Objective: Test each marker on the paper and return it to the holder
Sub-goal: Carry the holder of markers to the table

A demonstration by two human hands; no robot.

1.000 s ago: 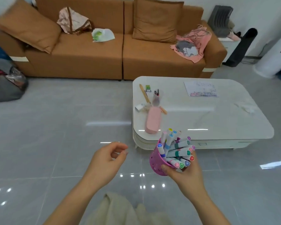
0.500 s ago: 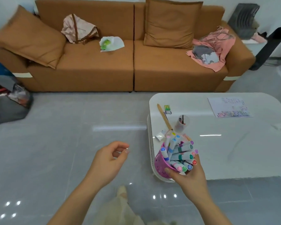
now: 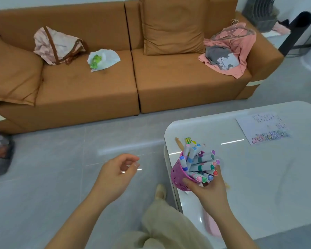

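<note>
**Full holder, marked paper**

Purple perforated holder, tipped over toward the right, gripped from beneath by the right hand above the left end of the white table. Crammed with white markers, coloured caps fanning out of the mouth: blue, green, purple, pink, red. Further right, well apart, white paper flat on the table, rows of coloured scribbles along its near edge

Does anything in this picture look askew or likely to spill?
Yes. The purple holder in the right hand is tipped steeply sideways above the edge of the table, so the markers fan out nearly level and could slide out. The left hand is empty and gives no support.
</note>
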